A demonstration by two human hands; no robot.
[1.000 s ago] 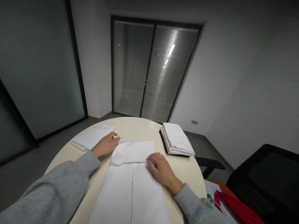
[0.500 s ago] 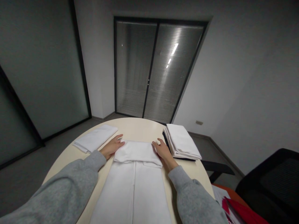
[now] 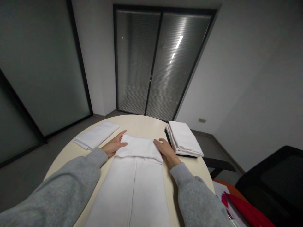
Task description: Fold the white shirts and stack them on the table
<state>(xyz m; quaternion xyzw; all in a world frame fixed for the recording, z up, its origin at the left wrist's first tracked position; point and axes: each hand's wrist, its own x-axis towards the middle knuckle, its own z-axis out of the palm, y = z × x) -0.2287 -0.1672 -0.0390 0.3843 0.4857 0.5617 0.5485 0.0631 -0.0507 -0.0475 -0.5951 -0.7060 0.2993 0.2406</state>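
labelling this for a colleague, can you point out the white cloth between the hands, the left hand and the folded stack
White cloth (image 3: 141, 147): head view, on its folded-over far end.
Left hand (image 3: 114, 145): head view, on the back of the hand.
Folded stack (image 3: 186, 137): head view, on its white top layer.

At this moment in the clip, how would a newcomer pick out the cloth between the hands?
On the round cream table, look between left hand and right hand for the long white cloth. Its far end is folded over, and a line runs down its length. Unlike the folded cloth at left and the white stack at right, it reaches the picture's bottom edge.
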